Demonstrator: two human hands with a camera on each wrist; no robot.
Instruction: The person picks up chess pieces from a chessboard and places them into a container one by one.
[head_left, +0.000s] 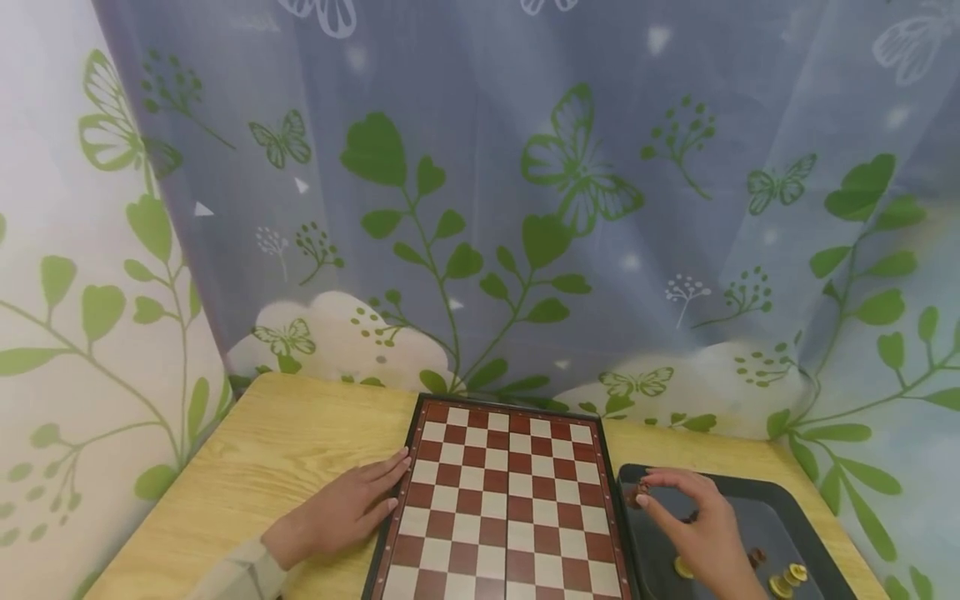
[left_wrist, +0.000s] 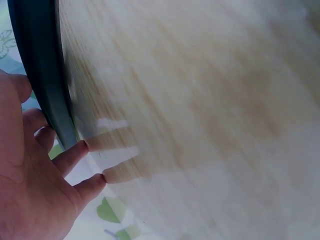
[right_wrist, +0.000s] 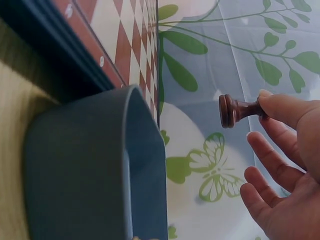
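Observation:
The right hand (head_left: 705, 525) pinches a dark brown chess piece (right_wrist: 239, 111) between thumb and forefinger, its other fingers loosely spread. In the right wrist view the piece lies sideways with its round base facing away from the fingertips; its top is hidden by them. In the head view this hand is over the near left part of a dark grey tray (head_left: 757, 504). My left hand (head_left: 348, 510) has its fingers extended, fingertips at the left edge of the red-and-white chessboard (head_left: 495, 481). No pieces stand on the visible squares.
Inside the tray lie a gold chess piece (head_left: 787, 581), a brown chess piece (head_left: 757, 557) and another gold piece (head_left: 682, 568) partly behind the hand. The light wooden table (head_left: 300, 425) meets a patterned curtain (head_left: 480, 208) behind the board.

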